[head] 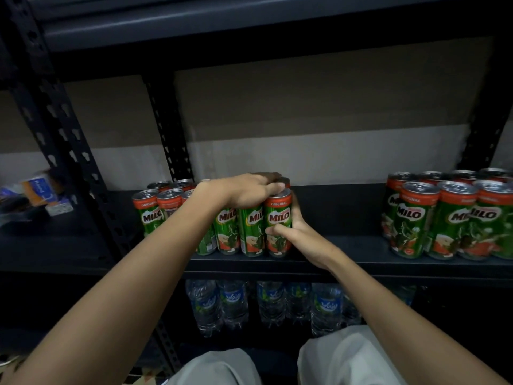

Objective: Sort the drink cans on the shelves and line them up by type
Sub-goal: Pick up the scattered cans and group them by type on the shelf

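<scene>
Low in the frame, water bottles (272,304) stand on the shelf beneath. Above them, mid-frame, the right hand (299,232) wraps its grip around the end Milo can (278,218), likely snugging it into line, while the left hand (247,190) lies flat over the cluster's tops, steadying them. More Milo cans (449,215) wait at right on the same shelf (333,262).
</scene>
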